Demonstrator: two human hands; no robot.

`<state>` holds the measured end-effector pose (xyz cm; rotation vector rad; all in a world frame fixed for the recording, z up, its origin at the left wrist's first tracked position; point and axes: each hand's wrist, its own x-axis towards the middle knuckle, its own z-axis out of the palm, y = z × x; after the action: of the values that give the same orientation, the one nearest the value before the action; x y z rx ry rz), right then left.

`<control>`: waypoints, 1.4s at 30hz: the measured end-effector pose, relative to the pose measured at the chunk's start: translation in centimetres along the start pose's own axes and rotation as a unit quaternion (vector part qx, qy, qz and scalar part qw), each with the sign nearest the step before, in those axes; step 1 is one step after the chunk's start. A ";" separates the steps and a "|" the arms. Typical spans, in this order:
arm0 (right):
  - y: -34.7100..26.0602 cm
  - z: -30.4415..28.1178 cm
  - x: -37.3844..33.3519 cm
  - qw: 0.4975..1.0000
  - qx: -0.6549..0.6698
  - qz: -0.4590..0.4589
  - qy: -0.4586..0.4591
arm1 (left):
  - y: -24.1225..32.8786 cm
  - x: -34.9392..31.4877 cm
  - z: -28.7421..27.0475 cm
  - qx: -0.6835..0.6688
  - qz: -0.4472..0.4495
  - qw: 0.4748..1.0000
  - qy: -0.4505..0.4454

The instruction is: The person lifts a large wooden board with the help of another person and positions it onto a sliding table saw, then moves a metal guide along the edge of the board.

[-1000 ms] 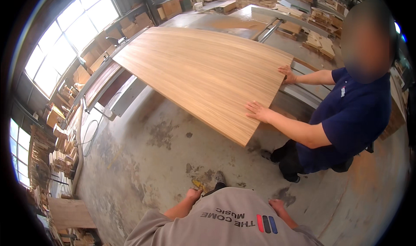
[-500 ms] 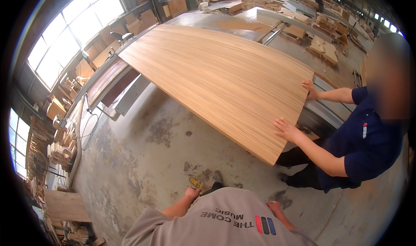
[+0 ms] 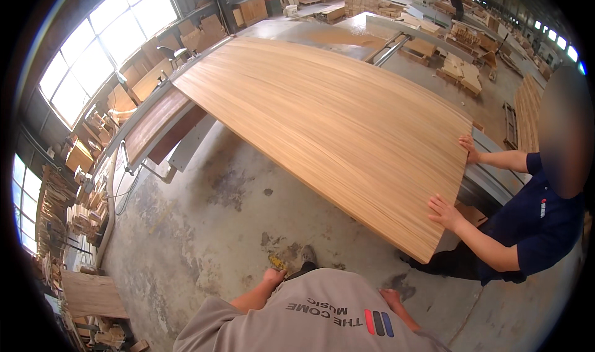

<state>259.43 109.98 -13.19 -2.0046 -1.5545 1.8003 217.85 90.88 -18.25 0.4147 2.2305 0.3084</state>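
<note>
Wood-grained panel point(image 3: 322, 129): spans the frame from upper left to lower right of centre, lying flat over a grey machine frame point(image 3: 192, 142); its near long edge and lower-right corner hang over the concrete floor point(image 3: 211, 228).

Wearer's left hand point(image 3: 273, 277), bottom centre: fingers look loosely curled beside the grey shirt point(image 3: 316, 308). A yellow patch point(image 3: 276, 263) shows just beyond; cannot tell whether the hand holds anything. Right hand point(image 3: 391, 297), bottom right of centre: low, partly hidden by the shirt; finger opening and contents cannot be told. Both are apart from the panel.

Co-worker's near hand point(image 3: 444, 213) lies spread on the top face by the right end; the far hand point(image 3: 470, 149) is at the end edge.

Handling (judged): heavy and awkward for its length, stiff, probably smooth enough for flat palms to slip; corners likely chip if knocked. Best hold: fingers under the overhanging near edge, thumb on top, inboard of the lower-right corner.
</note>
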 end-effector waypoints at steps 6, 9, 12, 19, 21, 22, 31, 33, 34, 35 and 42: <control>-4.0 5.2 1.5 1.000 -0.014 -0.017 -0.006 | -1.4 4.6 -5.1 0.002 0.003 1.000 -0.002; -5.4 7.5 2.4 0.999 -0.016 -0.025 -0.011 | -2.0 6.4 -7.5 -0.007 0.004 1.000 -0.005; -7.3 9.8 2.9 1.000 -0.012 -0.029 -0.003 | -2.2 8.0 -10.0 -0.013 0.004 1.000 -0.009; -12.9 15.0 3.7 0.999 -0.024 -0.031 -0.002 | -3.5 12.8 -16.0 0.014 0.006 1.000 -0.019; -14.5 16.6 3.9 0.999 -0.016 -0.028 0.008 | -3.3 14.2 -17.8 0.022 0.007 1.000 -0.018; -15.5 17.5 4.0 1.000 -0.016 -0.025 0.010 | -3.4 14.9 -18.8 0.027 0.006 0.999 -0.018; -22.8 25.5 5.2 0.997 -0.054 -0.046 0.014 | -4.5 21.0 -27.9 0.031 0.011 0.999 -0.014; -23.8 27.2 5.9 0.995 -0.079 -0.065 0.008 | -5.3 22.8 -29.5 0.027 0.005 0.999 -0.016; -24.4 28.1 6.1 0.993 -0.096 -0.074 0.003 | -5.7 23.6 -30.3 0.026 0.002 1.000 -0.018; -25.1 29.0 6.2 0.995 -0.075 -0.072 0.006 | -6.1 24.3 -31.1 0.027 0.004 1.000 -0.015; -29.7 34.6 7.2 0.996 -0.055 -0.069 0.013 | -8.0 29.2 -36.3 0.013 -0.014 1.000 -0.018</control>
<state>213.32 110.24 -12.09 -1.9017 -1.7730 1.6681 170.56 92.09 -18.54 0.4009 2.2061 0.2555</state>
